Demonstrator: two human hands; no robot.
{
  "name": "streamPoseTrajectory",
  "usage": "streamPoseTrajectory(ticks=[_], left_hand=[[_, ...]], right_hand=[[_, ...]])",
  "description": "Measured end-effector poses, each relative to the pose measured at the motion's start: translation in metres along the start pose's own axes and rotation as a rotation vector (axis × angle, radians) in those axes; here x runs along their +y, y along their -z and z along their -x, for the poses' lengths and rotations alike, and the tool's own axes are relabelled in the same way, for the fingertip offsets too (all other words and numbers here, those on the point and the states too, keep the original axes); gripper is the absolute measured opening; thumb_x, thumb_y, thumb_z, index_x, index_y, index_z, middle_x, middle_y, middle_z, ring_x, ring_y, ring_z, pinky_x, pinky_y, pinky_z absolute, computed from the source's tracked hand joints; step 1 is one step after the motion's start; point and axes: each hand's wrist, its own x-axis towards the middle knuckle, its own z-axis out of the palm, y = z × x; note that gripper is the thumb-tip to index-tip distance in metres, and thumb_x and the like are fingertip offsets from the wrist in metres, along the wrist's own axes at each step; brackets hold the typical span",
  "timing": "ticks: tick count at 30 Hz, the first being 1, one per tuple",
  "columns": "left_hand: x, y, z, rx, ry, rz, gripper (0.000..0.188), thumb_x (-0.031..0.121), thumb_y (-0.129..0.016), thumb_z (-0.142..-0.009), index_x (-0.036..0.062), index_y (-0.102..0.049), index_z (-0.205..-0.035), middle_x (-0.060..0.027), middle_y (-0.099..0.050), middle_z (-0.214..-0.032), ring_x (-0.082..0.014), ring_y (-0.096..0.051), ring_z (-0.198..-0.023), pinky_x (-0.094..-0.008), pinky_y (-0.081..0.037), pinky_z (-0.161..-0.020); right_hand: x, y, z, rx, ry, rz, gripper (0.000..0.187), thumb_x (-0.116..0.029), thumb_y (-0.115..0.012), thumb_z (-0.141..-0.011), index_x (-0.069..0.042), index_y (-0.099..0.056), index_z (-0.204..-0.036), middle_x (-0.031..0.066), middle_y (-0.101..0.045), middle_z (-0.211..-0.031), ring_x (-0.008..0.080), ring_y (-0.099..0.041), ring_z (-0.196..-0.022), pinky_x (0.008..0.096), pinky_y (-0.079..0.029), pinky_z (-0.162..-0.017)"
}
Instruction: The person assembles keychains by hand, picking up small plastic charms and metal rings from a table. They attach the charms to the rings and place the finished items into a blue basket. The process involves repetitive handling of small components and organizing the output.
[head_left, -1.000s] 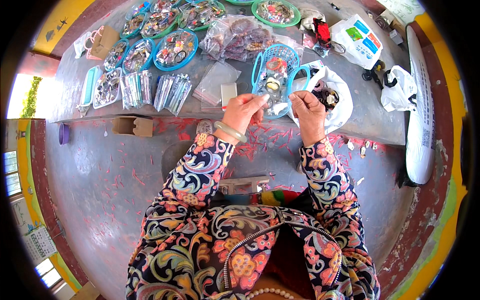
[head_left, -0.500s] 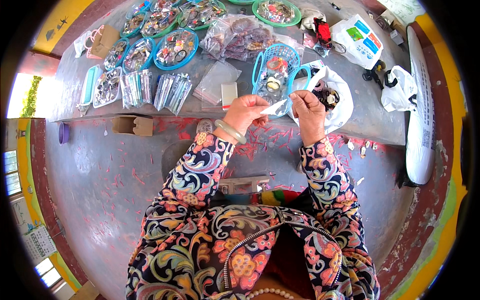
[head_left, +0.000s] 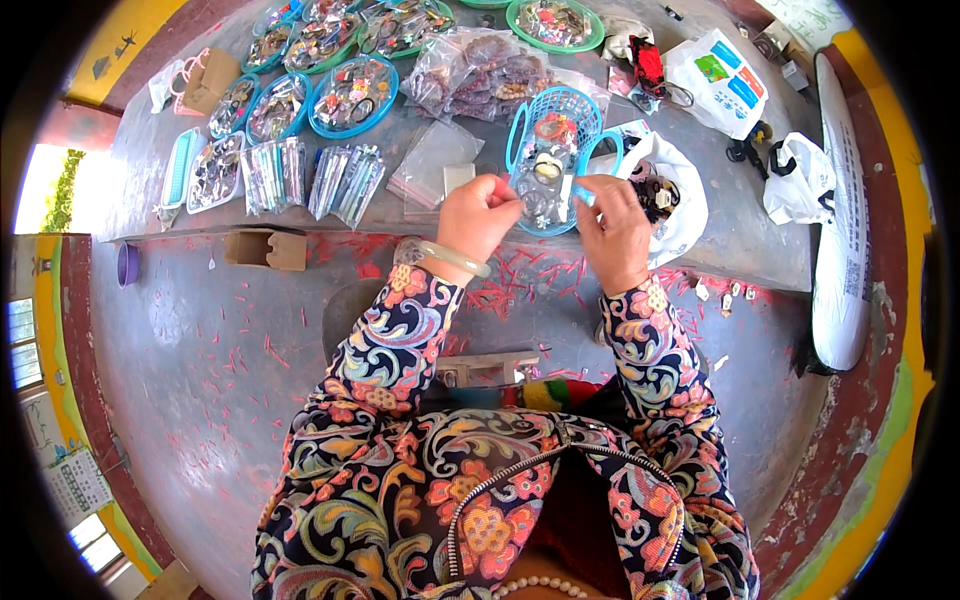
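Note:
My left hand [head_left: 480, 214], with a pale bangle [head_left: 452, 260] at the wrist, is closed in a pinch left of the blue plastic basket [head_left: 516, 140]. Anything between its fingertips is too small to make out. My right hand [head_left: 614, 228] is closed at the basket's near right side, its fingertips at a small narrow white strip [head_left: 566, 190]. Inside the basket lie clear bags of small items, among them a ring-shaped cream piece [head_left: 547, 167]. Close by my left hand, a stack of clear plastic bags [head_left: 432, 160] lies on the table.
Round baskets of trinkets [head_left: 352, 97] and bundles of pens [head_left: 345, 185] fill the table's left. Bagged beads [head_left: 480, 75] lie beyond the blue basket. A white bag [head_left: 690, 215] with dark items stands right of it. Red scraps [head_left: 500, 292] litter the floor below the table edge.
My hands have drawn apart from the white piece they both held. My left hand moved slightly left and nearer; the white strip is now only by my right fingertips.

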Motion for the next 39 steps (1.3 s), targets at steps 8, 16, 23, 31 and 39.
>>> streamPoseTrajectory(ticks=[8,16,23,31,39], left_hand=[[0.012,-0.014,0.012,-0.072,-0.397,-0.578,0.011,0.015,-0.056,-0.072,0.0056,-0.051,-0.076,-0.0149,-0.057,-0.067,-0.0354,-0.056,-0.065,-0.0440,-0.043,-0.054],[0.011,-0.016,0.010,-0.012,-0.332,-0.512,0.009,0.013,-0.059,-0.073,0.0073,-0.054,-0.077,-0.0112,-0.060,-0.069,-0.0313,-0.058,-0.065,-0.0392,-0.045,-0.055],[-0.003,-0.019,0.004,0.119,-0.286,-0.339,0.013,0.010,-0.063,-0.072,0.0029,-0.057,-0.081,-0.0104,-0.059,-0.067,-0.0230,-0.059,-0.062,-0.0327,-0.046,-0.055],[0.000,-0.027,0.009,-0.070,0.134,0.260,0.010,0.007,-0.058,-0.079,-0.0011,-0.059,-0.085,-0.0052,-0.061,-0.073,-0.0086,-0.054,-0.062,-0.0245,-0.046,-0.053],[-0.019,-0.027,0.005,0.018,-0.098,0.119,0.014,0.007,-0.055,-0.081,-0.0013,-0.062,-0.090,-0.0059,-0.062,-0.073,-0.0077,-0.054,-0.063,-0.0225,-0.045,-0.055]], right_hand=[[-0.012,-0.002,0.008,-0.343,0.416,0.094,0.036,0.002,-0.056,-0.062,-0.003,-0.052,-0.098,0.0120,-0.059,-0.090,0.0265,-0.059,-0.075,0.0350,-0.048,-0.064],[-0.003,-0.007,0.012,-0.343,0.412,0.166,0.029,-0.006,-0.053,-0.067,-0.004,-0.048,-0.095,0.0080,-0.053,-0.075,0.0256,-0.055,-0.068,0.0356,-0.044,-0.060],[-0.006,-0.006,0.016,-0.366,0.357,0.167,0.045,-0.002,-0.055,-0.067,-0.003,-0.045,-0.110,0.0099,-0.055,-0.077,0.0251,-0.056,-0.068,0.0328,-0.047,-0.058],[-0.005,-0.017,0.021,-0.198,0.312,0.281,0.053,-0.011,-0.055,-0.069,-0.003,-0.039,-0.119,0.0073,-0.051,-0.069,0.0217,-0.056,-0.060,0.0308,-0.046,-0.046],[-0.014,-0.015,0.022,-0.231,0.359,0.269,0.053,-0.011,-0.055,-0.070,-0.005,-0.039,-0.120,0.0096,-0.057,-0.081,0.0222,-0.058,-0.065,0.0296,-0.048,-0.049]])
